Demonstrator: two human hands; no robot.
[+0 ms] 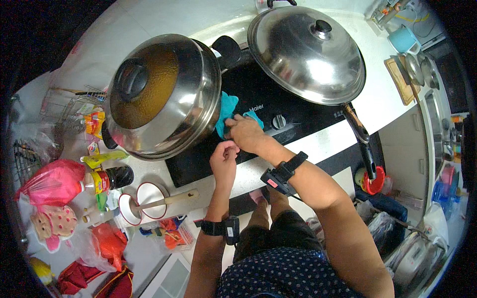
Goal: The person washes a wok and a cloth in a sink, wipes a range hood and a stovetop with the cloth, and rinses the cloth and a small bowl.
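Note:
My right hand [246, 133] presses a teal cloth [226, 111] onto the black glass gas cooktop [290, 126], beside the left pot. Just below it my left hand [224, 158] is held with curled fingers near the cooktop's front edge; whether it grips anything cannot be made out. On the left stands a large steel pot with a domed glass-and-steel lid [164, 93]. A wok with a domed steel lid [309, 56] covers the right side, its long handle [359, 138] reaching over the counter's front edge. A control knob [278, 121] is right of the cloth.
Left of the cooktop are a dark sauce bottle [121, 177], two red-rimmed white enamel vessels [152, 188] with a long-handled utensil [175, 198], and a pink plastic bag [56, 182]. A wooden cutting board [397, 80] and a light-blue pot [404, 40] are at the right.

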